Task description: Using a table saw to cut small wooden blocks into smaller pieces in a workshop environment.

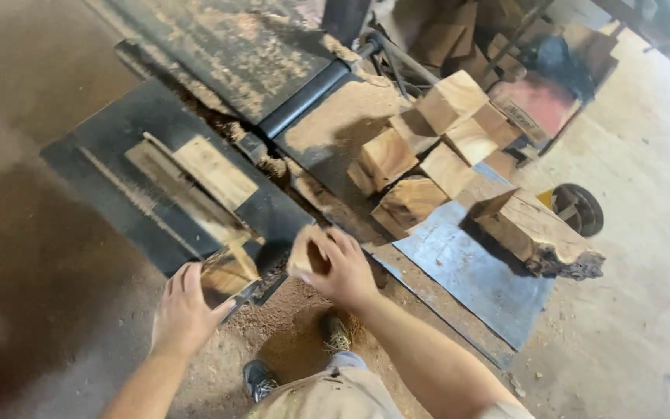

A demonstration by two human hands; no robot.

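Note:
My left hand grips a split piece of wood at the near edge of the black machine table. My right hand is closed around a second, lighter wood piece just to the right of the first. Both pieces are blurred. A flat wooden board lies on the black table beyond my hands.
Several cut wood blocks are stacked on a sawdust-covered bench to the right. A large rough log chunk sits on a grey metal sheet. A small wheel and a red box lie farther right. My shoes stand in sawdust.

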